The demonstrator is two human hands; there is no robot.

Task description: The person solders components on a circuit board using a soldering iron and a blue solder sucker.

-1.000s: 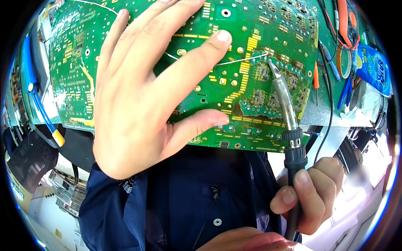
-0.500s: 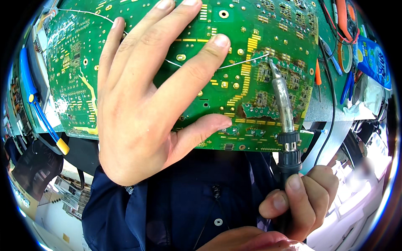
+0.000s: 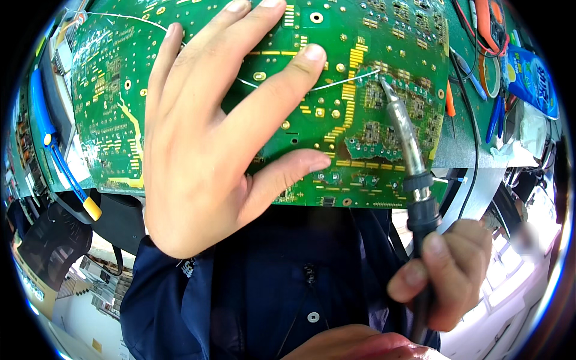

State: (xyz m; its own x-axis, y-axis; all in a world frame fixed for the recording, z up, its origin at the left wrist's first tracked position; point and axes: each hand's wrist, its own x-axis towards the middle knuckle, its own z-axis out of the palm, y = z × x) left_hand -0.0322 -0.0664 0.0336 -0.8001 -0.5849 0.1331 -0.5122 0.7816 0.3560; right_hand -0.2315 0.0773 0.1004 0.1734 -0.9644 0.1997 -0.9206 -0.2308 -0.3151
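Note:
A large green circuit board [image 3: 336, 36] with gold pads and small parts fills the upper middle. My left hand [image 3: 204, 132] lies flat on it, fingers spread, its back toward me. Under those fingers runs a thin silvery solder wire [image 3: 336, 83], its end reaching a scorched patch on the board's right side. In my right hand [image 3: 450, 276] is a soldering iron [image 3: 408, 138], fingers wrapped round the black handle. Its tip is at the wire's end, touching or nearly so. The left palm hides part of the board.
A blue-handled tool with a yellow end [image 3: 51, 144] lies left of the board. On the right are an orange-handled screwdriver [image 3: 450, 105], a blue packet [image 3: 531, 81], crumpled white tissue [image 3: 528, 138], a tape roll [image 3: 493, 78] and a black cable [image 3: 476, 150].
The iron's handle and my right hand have swung a little to the right, while the tip stays by the wire's end. My left hand keeps its place on the board.

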